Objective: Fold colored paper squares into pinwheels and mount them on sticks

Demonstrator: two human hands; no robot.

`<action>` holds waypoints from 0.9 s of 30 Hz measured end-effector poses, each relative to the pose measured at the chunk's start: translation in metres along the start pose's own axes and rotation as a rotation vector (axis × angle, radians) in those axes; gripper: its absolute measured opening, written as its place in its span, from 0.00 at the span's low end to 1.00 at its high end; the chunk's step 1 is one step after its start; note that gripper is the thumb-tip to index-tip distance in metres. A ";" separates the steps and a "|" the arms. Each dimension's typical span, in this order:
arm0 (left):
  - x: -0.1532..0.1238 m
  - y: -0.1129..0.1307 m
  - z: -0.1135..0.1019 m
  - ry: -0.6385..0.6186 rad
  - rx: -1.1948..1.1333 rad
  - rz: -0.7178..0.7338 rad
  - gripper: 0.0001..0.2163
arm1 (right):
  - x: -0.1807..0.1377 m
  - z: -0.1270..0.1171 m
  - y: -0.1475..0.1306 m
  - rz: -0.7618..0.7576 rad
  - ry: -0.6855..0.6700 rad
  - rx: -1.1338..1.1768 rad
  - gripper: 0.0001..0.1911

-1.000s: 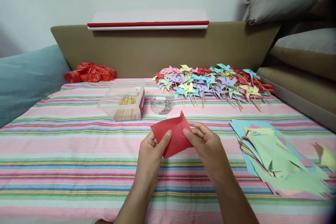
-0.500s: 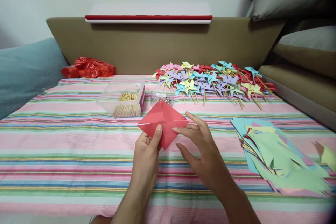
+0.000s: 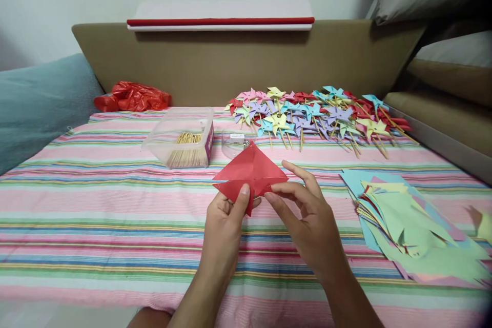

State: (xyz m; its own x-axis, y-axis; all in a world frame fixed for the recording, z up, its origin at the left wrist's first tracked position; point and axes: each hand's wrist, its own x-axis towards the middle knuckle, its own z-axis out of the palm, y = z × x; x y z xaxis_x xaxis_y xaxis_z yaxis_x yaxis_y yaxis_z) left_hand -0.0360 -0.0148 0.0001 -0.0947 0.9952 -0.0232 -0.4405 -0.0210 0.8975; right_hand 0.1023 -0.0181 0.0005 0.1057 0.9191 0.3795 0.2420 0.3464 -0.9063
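Note:
A red paper square with slits cut in from its corners is held up over the striped cloth. My left hand grips it from below, thumb on top near the centre and fingers underneath. With thumb and index finger, my right hand pinches one cut corner on the right side and bends it inward; the other fingers are spread. Behind the paper stands a round clear container with small metal pieces, partly hidden. A clear plastic box of wooden sticks lies to its left.
Finished paper pinwheels on sticks lie heaped at the back right. Stacked coloured paper sheets lie on the right. A red plastic bag is at the back left, beside a blue cushion. Striped cloth covers the surface.
My right hand has closed its thumb and index finger on the paper's right corner and bent it inward. The paper and both hands appear slightly further right in view.

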 end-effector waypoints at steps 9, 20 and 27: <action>-0.005 0.000 0.000 -0.007 0.173 0.010 0.14 | 0.000 0.002 -0.001 0.130 0.055 0.072 0.08; -0.007 0.001 0.003 -0.017 0.214 0.029 0.11 | 0.000 0.003 -0.005 0.121 0.081 0.070 0.07; -0.007 0.001 0.002 -0.004 0.228 0.032 0.10 | 0.001 0.005 0.003 0.088 0.073 0.066 0.07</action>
State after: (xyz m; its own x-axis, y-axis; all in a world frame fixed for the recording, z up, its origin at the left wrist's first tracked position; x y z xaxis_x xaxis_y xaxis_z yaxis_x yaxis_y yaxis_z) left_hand -0.0340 -0.0217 0.0016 -0.1020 0.9948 0.0080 -0.2238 -0.0308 0.9742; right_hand 0.0988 -0.0154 -0.0029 0.1942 0.9311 0.3088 0.1647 0.2794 -0.9460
